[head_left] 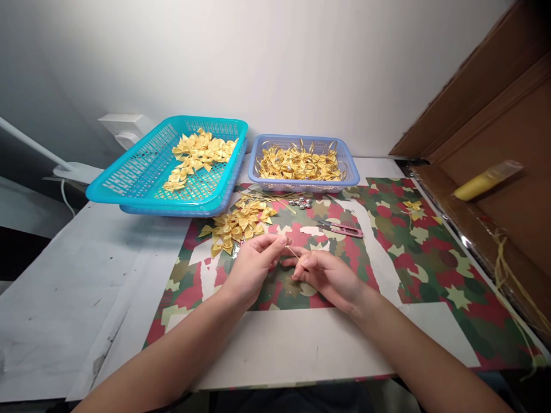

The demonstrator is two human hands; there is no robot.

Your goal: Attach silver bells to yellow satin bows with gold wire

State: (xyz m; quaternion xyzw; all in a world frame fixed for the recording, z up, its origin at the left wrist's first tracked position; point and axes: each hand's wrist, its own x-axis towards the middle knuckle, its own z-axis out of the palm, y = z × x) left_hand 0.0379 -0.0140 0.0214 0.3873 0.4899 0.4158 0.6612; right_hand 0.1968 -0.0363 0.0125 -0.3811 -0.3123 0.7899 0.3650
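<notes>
Between my two hands a thin gold cord is stretched over the camouflage-patterned sheet. My left hand pinches one end between thumb and forefinger. My right hand is closed on the other end, its fingertips pressed together. Just beyond my left hand lies a pile of yellow ribbon bows. More gold cords lie behind the pile, beside a small cluster of silver bells. Pink-handled thread snips rest beyond my right hand.
A turquoise basket with yellow bows stands at the back left, stacked on another. The blue-violet basket beside it holds bows with gold loops. A single bow lies at right, near a cardboard wall bearing a yellow tube.
</notes>
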